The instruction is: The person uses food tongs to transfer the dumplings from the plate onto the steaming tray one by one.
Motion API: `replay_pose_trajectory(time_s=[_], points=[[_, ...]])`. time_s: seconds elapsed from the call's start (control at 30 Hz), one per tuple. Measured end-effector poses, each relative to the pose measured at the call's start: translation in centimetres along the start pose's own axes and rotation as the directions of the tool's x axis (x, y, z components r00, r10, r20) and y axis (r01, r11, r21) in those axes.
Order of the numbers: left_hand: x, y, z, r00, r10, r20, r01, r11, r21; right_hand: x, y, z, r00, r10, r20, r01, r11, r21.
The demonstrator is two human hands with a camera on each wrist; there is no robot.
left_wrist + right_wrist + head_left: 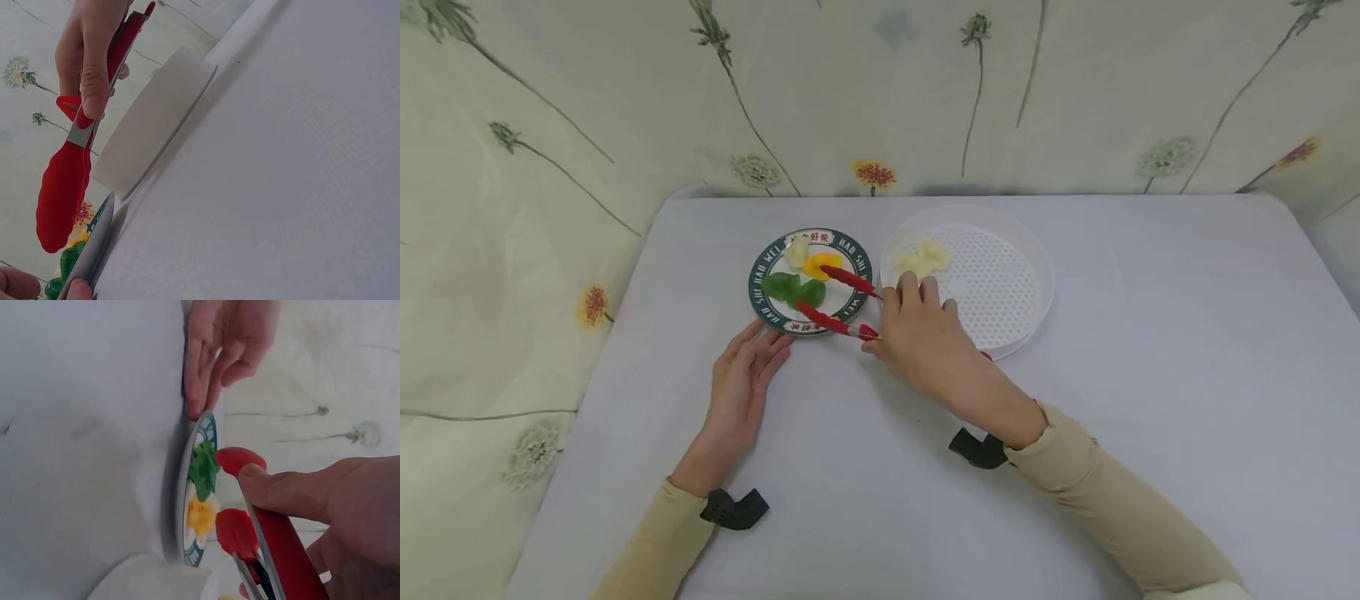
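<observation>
- The plate [757, 279], white with a dark green lettered rim, lies on the white table [1172, 333].
- The right hand [921, 337], just right of the plate, has its fingers and thumb wrapped about the red tongs [848, 279], grasping them.
- The tongs reach over the plate from its right, their two red tips spread apart (whether the upper one touches the yellow piece beneath it, I cannot tell).
- The left hand [741, 387] is at the near left edge of the plate, fingers fairly straight and loose, fingertips touching the rim.
- On the plate, the two green pieces [808, 293] lie toward the left and middle, the yellow piece [820, 265] just beyond them, and the pale piece [796, 252] near the far rim.
- Right of the plate, close beside it, stands the round white tray [1042, 292] with a perforated base; pale yellow pieces [928, 254] lie in the part of it toward the plate.
- Beyond the plate, past the table's far edge, hangs the flower-patterned cloth [647, 92].
</observation>
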State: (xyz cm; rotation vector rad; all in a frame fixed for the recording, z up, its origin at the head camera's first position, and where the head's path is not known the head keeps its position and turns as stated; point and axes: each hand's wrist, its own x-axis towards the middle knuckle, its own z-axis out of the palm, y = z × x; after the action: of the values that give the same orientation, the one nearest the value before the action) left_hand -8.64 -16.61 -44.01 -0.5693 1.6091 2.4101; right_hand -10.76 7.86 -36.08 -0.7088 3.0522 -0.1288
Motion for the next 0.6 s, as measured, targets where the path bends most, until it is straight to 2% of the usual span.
replay_pose_trajectory(time_s=[0.6], points=[[0.0, -0.1, -0.1, 1.000, 0.007, 0.005, -0.007, 1.000, 0.024, 1.6, -1.5, 2.1, 1.000, -0.019, -0.019, 0.018, 0.999, -0.039]])
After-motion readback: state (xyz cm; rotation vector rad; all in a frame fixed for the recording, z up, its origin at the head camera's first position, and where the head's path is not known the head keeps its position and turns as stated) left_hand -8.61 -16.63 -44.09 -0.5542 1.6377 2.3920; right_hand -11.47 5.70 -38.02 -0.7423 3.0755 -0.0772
